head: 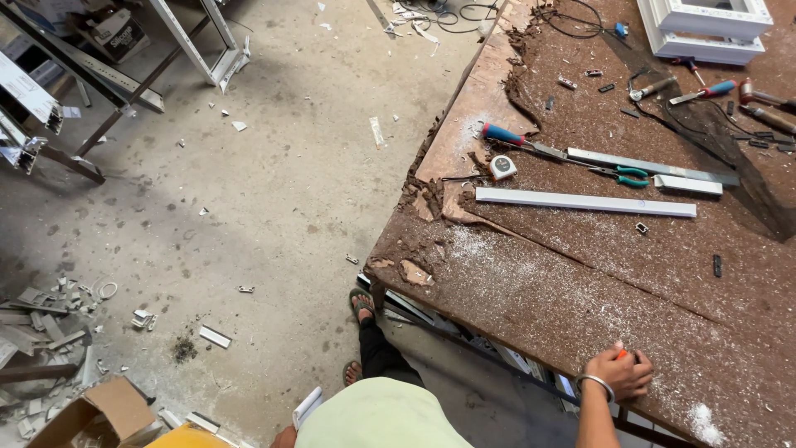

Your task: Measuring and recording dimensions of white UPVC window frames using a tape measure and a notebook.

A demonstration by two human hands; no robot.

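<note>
The right hand's grip [618,372] is clamped on a small orange object [621,353] atop the worn workbench [580,282].

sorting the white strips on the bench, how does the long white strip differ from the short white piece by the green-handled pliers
The long strip runs several times the length of the short piece. The long strip lies alone on bare brown tabletop, while the short piece sits next to the pliers and the end of a grey metal bar. The long strip is nearer the tape measure; the short piece is farther right. Both are flat, white, and point roughly the same way.
</note>
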